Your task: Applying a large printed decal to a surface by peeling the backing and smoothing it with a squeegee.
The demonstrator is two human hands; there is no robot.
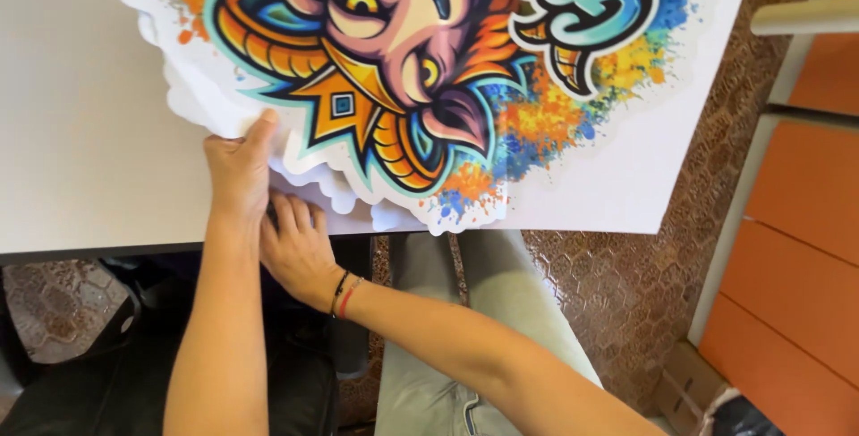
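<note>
A large colourful goat sticker point(420, 87) is seen upside down, chin pointing away. Its wavy near edge is pinched by left hand point(237, 176); right hand point(295, 248) fingers are pressed together beneath it on the white bench point(80, 132).

left hand point(237, 172) pinching goat sticker point(403, 69) edge | right hand point(295, 252) under backing sheet point(608, 185) | white table point(80, 132)

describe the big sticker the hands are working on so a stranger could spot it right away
Start at the white table; a white backing sheet overhangs its near edge. On it lies the sticker, a cartoon goat head with orange horns amid paint splashes. Its wavy white border is the only cut edge, where the left hand and right hand meet.
</note>
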